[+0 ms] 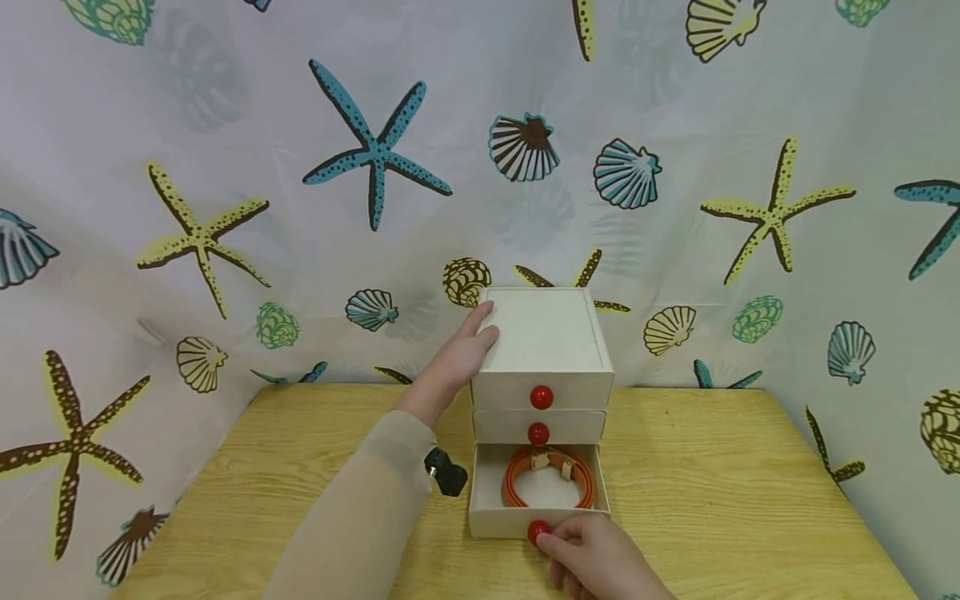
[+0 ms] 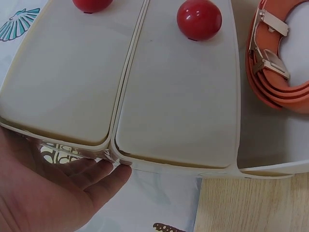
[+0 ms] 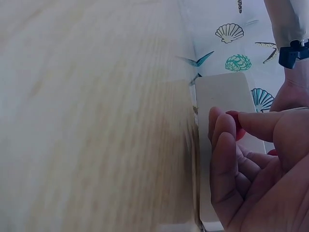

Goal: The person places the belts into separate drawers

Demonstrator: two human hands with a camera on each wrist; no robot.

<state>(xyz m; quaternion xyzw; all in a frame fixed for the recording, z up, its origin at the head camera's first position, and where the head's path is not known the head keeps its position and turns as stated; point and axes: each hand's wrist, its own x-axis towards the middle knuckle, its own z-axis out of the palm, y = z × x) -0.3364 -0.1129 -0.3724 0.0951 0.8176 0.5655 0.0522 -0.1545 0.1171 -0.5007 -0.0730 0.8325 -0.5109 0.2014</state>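
A small white cabinet (image 1: 543, 329) with three stacked drawers stands at the back of the table. Its bottom drawer (image 1: 495, 523) is pulled out, and inside lies a coiled orange belt (image 1: 512, 482) with metal fittings. My right hand (image 1: 600, 557) pinches the red knob (image 1: 536, 530) of that drawer between thumb and fingers. At the cabinet's left side, my left hand (image 1: 462, 357) rests with extended fingers, thumb near the top edge. In the left wrist view its fingertips (image 2: 123, 173) lie along the side wall, by the closed drawers.
The upper drawer (image 1: 498, 390) and middle drawer (image 1: 498, 427) are closed, each with a red round knob. Wooden tabletop (image 1: 705, 483) extends to both sides. Behind and around hangs a white curtain (image 1: 465, 50) printed with starfish and shells. A dark wrist device (image 1: 447, 475) sits on the left sleeve.
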